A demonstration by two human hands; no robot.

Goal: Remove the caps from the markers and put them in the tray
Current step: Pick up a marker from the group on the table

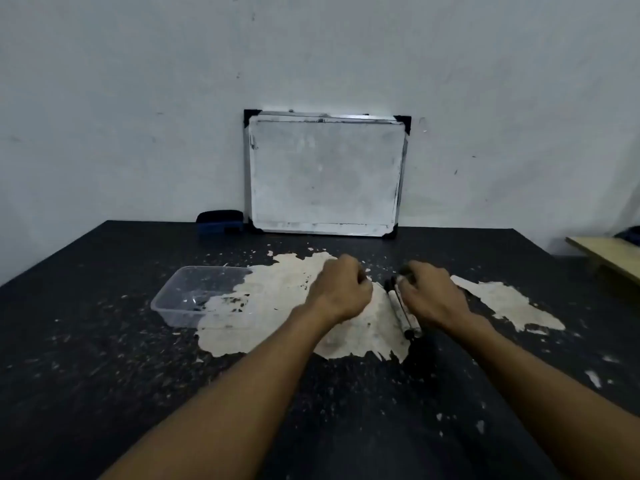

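Observation:
Two white markers [401, 308] with black ends lie side by side on the table, running from near my right hand toward me. My right hand [431, 294] is curled over their far end, its fingers closed on a marker whose dark cap [403, 271] sticks out past the knuckles. Just to the left of it, my left hand [341, 289] is closed in a fist, and I see nothing held in it. The clear plastic tray [165, 308] stands to the left of both hands, and nothing shows inside it.
The black table [104, 358] has large pale patches where its surface has peeled. A whiteboard [325, 174] leans on the wall at the back, with a blue eraser [220, 221] beside it. A wooden board [606, 254] sits at the far right.

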